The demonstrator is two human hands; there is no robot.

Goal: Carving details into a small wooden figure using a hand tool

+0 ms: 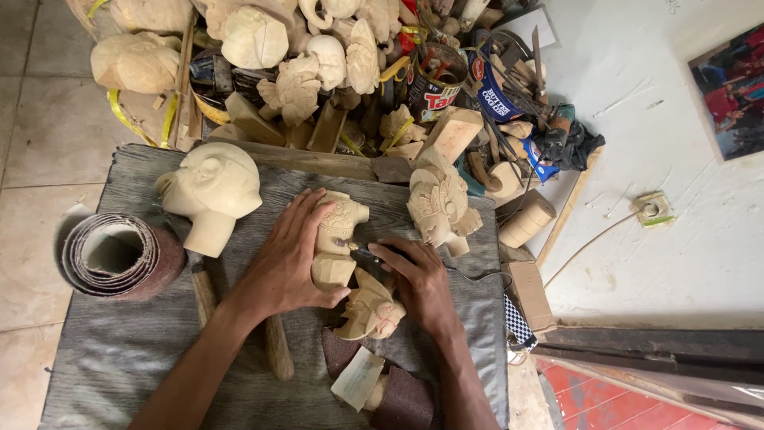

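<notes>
Nearest the camera, two bare forearms are reaching up from the bottom edge onto the grey cloth-covered surface [143, 350], with dark sandpaper scraps [402, 398] lying between them. The left hand [282, 267] is lying flat and spread against the left flank of a pale wooden carving [338, 235], its grip closing loosely around the piece, thumb pressing at the lower block. The right hand [418, 279] is gripping a thin knife [358, 251], fingers curled shut on its handle, the tip touching the carving's right side about midway up. The carving is lying at the middle of the surface, its long axis running away from the person and tilting slightly right, the ornate rounded end pointing toward the far clutter. The knife is lying roughly crosswise to that axis, pointing left. Both hands are touching or nearly touching the piece; the left is bearing more of it. A second small carved figure [370, 310] is resting just below, under the right palm. A smooth head blank [211, 191] is standing to the left, a sandpaper roll [115, 255] farther left.
</notes>
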